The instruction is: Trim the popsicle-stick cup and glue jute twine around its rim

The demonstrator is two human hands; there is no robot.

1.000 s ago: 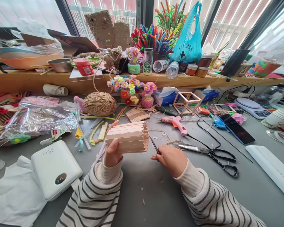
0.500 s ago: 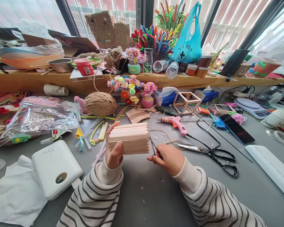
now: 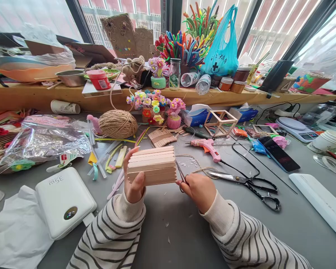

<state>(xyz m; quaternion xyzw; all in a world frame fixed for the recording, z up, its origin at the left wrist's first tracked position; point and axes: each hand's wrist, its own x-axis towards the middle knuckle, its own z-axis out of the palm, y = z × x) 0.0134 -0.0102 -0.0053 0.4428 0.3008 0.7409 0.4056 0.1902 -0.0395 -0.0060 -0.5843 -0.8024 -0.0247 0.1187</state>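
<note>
My left hand [image 3: 134, 185] grips a box-like piece made of popsicle sticks [image 3: 152, 160], thumb on its near side and fingers behind the left end. The sticks lie side by side, their rounded ends showing at the right. In my right hand [image 3: 200, 190] is a small pair of scissors [image 3: 180, 172], its blades pointing up along the right end of the stick piece. Whether the blades touch the wood I cannot tell. Beyond it lie a bundle of popsicle sticks [image 3: 162, 138] and a pink hot glue gun [image 3: 205, 145].
Large black-handled scissors [image 3: 248, 182] lie right of my right hand. A white power bank [image 3: 65, 203] rests at left, a phone [image 3: 278, 152] at right. Behind are a twine ball [image 3: 118, 124], a stick frame [image 3: 220, 121] and a crowded wooden ledge [image 3: 95, 98].
My right hand has shifted slightly left and turned, its fingers closer round the small scissors. The stick piece has tilted a little, its near side showing more.
</note>
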